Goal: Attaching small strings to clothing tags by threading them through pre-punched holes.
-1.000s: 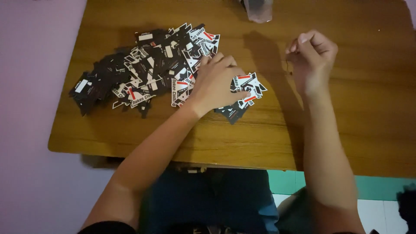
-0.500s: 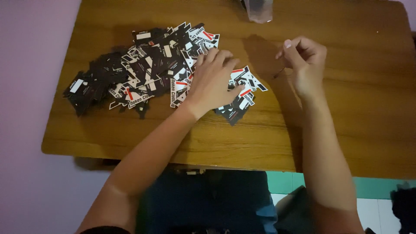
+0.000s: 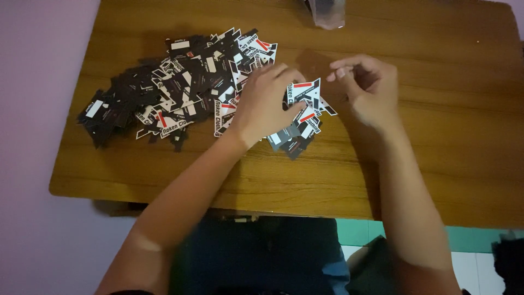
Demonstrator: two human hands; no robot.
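Note:
A heap of black, white and red die-cut card tags point(image 3: 180, 93) covers the left half of a wooden table point(image 3: 436, 136). My left hand point(image 3: 265, 104) lies palm down at the heap's right end, fingers bent over a small separate stack of tags point(image 3: 303, 123) that fans out from under it. My right hand point(image 3: 368, 93) hovers just right of that stack. Its thumb and forefinger are pinched together, with nothing visible between them, and its fingertips are a short way from the top tag.
A clear plastic container point(image 3: 327, 11) stands at the table's far edge. A pink surface point(image 3: 33, 164) lies left of the table. Below the near edge are my dark blue lap point(image 3: 262, 251) and a teal floor point(image 3: 355, 229).
My right hand has drifted left and closer to the small stack, staying pinched. My left hand has stayed on the stack.

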